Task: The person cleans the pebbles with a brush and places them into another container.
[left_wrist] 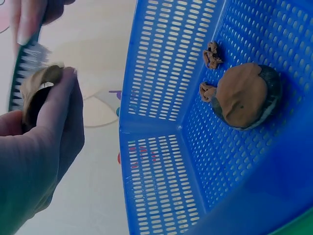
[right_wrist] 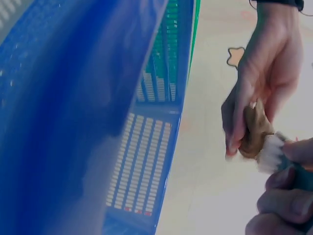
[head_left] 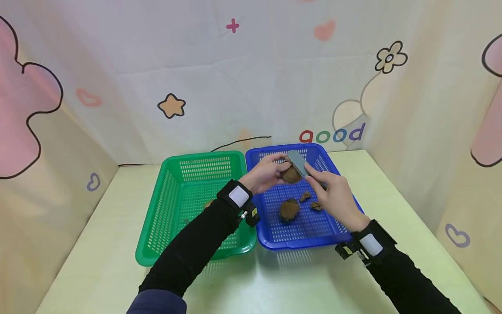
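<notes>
Over the blue basket [head_left: 292, 244], my left hand [head_left: 263, 175] holds a brown, mud-caked lump [head_left: 291, 175] between thumb and fingers. It looks curved and hollowed in the left wrist view. My right hand [head_left: 338, 196] grips a grey-green brush [head_left: 296, 161], its thumb and index finger along the back. White bristles [right_wrist: 271, 152] press against the lump, blurred in the right wrist view. Below, in the blue basket, lies a dark round stone-like piece [left_wrist: 242, 95] with smooth brown mud on top. Two small crumpled brown bits [head_left: 304, 196] lie beside it.
A green basket [head_left: 196, 158] stands left of the blue one, with a small brown thing [head_left: 208, 203] partly hidden behind the left forearm. Both baskets rest on a pale table [head_left: 102, 257], backed by a printed curtain [head_left: 219, 65].
</notes>
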Tool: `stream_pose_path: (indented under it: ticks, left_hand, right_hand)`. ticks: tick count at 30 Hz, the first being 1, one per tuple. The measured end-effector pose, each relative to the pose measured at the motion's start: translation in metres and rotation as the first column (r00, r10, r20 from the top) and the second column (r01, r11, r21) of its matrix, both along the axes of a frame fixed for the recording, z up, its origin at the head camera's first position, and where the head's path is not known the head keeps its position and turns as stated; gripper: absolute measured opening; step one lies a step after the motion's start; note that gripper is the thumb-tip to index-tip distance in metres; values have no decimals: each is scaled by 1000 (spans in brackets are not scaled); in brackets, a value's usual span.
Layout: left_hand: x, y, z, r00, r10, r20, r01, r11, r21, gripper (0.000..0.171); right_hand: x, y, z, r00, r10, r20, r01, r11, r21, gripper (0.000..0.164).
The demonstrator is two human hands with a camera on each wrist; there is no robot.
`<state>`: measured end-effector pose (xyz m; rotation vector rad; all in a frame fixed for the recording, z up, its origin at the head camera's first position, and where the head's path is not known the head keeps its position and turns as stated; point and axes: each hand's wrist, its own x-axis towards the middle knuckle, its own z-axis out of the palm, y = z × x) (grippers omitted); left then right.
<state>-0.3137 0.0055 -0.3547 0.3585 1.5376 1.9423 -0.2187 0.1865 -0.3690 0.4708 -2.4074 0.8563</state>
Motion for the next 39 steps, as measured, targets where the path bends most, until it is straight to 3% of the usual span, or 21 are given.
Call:
stream_pose_path:
  ticks: [13,23,27,33,39]
  left_hand:
    - [-3,-3,-3,998,37,49,-38,999,25,37]
    - [1,-7,-1,999,42,1,-42,999,-10,42]
    - [1,-8,0,1000,19,-21,-20,1000,-18,43]
    - [3,-9,3,1000,21,-21,-21,1000,-13,45]
    - [2,-8,6,998,33,-57,-34,999,-8,41]
  right_hand:
    - [-1,1,1,1000,2,17,-2,1000,31,37]
    - [2,2,2,999,2,48,-4,999,33,38]
    - [3,4,1,999,-35,8,35,999,38,36]
    - [6,6,0,998,42,37,-42,999,22,39]
    - [6,7,4,999,40,25,-40,999,16,39]
